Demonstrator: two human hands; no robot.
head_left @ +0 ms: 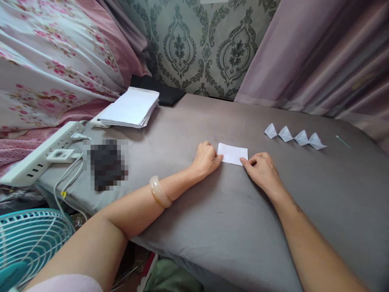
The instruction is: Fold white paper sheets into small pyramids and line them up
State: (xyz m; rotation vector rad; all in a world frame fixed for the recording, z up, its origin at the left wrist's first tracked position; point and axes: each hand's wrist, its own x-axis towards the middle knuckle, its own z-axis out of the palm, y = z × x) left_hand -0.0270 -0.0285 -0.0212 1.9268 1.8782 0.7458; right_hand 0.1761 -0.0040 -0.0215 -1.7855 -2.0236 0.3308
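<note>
A small white folded paper (232, 153) lies on the grey cloth surface in front of me. My left hand (207, 157) grips its left edge, the thumb on top near the lower left corner and the other fingers curled. At the lower right corner, my right hand (261, 167) pinches the paper between thumb and curled fingers. Further right and back stand several small pointed folded-paper pieces (285, 134) in a row, close together. A pale bangle (159, 192) circles my left forearm.
A stack of white paper (130, 106) lies at the back left, partly over a black item (170, 94). A power strip (39, 152) with plugged cables runs along the left edge, near a blurred dark patch (107, 164). A fan (27, 243) stands lower left. A thin stick (343, 141) lies far right.
</note>
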